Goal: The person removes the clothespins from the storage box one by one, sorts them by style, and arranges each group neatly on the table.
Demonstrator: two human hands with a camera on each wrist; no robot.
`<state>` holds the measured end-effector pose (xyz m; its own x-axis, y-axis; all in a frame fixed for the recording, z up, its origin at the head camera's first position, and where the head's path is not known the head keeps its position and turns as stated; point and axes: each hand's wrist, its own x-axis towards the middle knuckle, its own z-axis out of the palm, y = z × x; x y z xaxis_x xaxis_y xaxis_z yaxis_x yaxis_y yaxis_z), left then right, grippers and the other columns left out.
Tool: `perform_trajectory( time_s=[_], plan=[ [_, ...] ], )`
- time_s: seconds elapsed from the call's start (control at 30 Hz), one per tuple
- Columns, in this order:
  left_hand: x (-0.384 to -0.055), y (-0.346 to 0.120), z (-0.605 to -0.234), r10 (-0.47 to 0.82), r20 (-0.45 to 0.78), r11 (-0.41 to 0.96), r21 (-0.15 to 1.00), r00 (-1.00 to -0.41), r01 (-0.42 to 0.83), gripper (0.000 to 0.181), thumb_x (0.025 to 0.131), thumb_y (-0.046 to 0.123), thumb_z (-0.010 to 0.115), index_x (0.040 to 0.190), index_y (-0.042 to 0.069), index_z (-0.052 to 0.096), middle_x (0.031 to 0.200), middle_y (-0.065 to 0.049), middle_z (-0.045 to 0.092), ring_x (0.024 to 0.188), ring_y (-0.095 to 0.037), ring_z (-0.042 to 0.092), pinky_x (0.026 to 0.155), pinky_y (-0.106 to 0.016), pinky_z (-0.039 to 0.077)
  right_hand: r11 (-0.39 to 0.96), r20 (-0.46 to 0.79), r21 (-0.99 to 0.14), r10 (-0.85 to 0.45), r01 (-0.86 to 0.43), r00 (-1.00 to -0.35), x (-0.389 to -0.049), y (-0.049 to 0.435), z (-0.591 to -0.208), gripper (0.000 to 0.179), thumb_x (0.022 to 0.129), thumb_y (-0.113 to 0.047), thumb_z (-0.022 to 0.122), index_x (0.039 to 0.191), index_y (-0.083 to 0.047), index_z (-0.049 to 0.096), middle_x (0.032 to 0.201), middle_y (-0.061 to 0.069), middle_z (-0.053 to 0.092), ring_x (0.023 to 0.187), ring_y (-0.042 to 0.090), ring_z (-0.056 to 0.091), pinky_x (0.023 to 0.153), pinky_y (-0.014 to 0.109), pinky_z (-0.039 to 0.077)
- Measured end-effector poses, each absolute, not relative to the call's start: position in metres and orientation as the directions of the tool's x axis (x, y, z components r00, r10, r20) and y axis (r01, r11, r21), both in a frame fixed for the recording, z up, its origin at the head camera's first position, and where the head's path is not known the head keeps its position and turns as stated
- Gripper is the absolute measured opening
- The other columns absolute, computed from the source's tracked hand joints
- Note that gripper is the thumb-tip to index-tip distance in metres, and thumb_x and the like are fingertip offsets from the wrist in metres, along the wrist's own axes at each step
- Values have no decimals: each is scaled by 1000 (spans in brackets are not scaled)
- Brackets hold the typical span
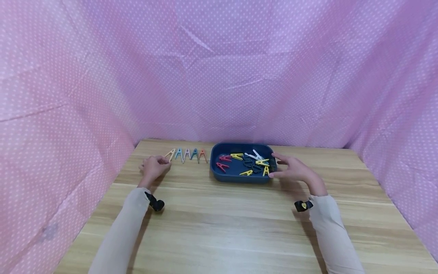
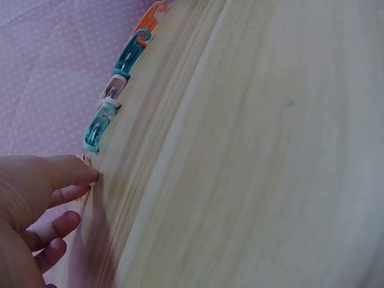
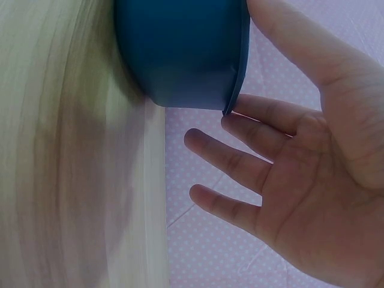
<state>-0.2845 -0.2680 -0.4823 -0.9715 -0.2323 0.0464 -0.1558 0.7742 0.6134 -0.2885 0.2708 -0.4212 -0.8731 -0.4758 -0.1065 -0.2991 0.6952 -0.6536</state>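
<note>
My left hand [image 1: 154,167] pinches the lower end of a pale yellow clothespin [image 1: 170,154] between thumb and forefinger. In the left wrist view the fingers hide most of that clothespin. It is the leftmost in a row with a light blue clothespin [image 1: 179,153], a pale pink one [image 1: 186,154], a teal one [image 1: 195,153] and an orange one [image 1: 202,153]. Right of the row stands a dark blue plastic bin [image 1: 239,178]. At its right end my right hand [image 1: 292,168] touches the rim with thumb and fingertips, the fingers extended in the right wrist view.
Inside the bin lie red clothespins [image 1: 222,166], several yellow clothespins [image 1: 237,156], white ones [image 1: 254,154] and black clips [image 1: 256,168]. The wooden table [image 1: 219,228] ends at a pink dotted curtain [image 1: 219,95] behind and on both sides.
</note>
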Motion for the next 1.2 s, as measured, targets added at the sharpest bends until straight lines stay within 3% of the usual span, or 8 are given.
perform_trajectory(
  time_s=[0.33, 0.57, 0.77, 1.0, 1.2],
  plan=[
    [-284, -271, -474, -250, 27, 755, 631, -968, -178, 28, 87, 31, 77, 105, 10, 72, 107, -15, 70, 105, -37, 47, 96, -57, 21, 696, -107, -654, -472, -295, -875, -287, 272, -422, 92, 89, -44, 77, 159, -5, 31, 164, 24, 31, 143, 46, 43, 113, 63, 36],
    [-287, -258, -450, -224, 119, 711, 699, -967, -79, 34, 90, 28, 75, 114, 3, 71, 112, -20, 65, 113, -41, 45, 103, -65, 16, 692, -113, -664, -467, -282, -877, -288, 271, -420, 93, 89, -44, 78, 160, -7, 30, 164, 22, 30, 144, 45, 42, 114, 62, 35],
    [-298, -227, -431, -164, 204, 712, 701, -965, 28, 36, 89, 25, 74, 116, 1, 71, 110, -22, 68, 108, -39, 54, 105, -64, 17, 691, -116, -666, -470, -282, -875, -289, 272, -418, 93, 89, -43, 77, 160, -7, 30, 164, 23, 31, 144, 45, 42, 114, 63, 34],
    [-312, -178, -417, -71, 199, 678, 728, -977, 99, 35, 85, 21, 73, 115, 3, 72, 115, -22, 68, 121, -39, 46, 108, -60, 18, 696, -122, -662, -468, -280, -875, -290, 272, -420, 94, 88, -44, 78, 160, -7, 30, 164, 22, 30, 143, 45, 42, 114, 63, 35],
    [-322, -141, -411, 32, 214, 681, 710, -976, 178, 34, 88, 23, 74, 116, 6, 72, 116, -15, 71, 118, -35, 52, 110, -58, 16, 700, -122, -659, -461, -275, -879, -290, 271, -421, 96, 87, -45, 79, 160, -7, 30, 165, 21, 30, 143, 45, 43, 114, 62, 35]
  ],
)
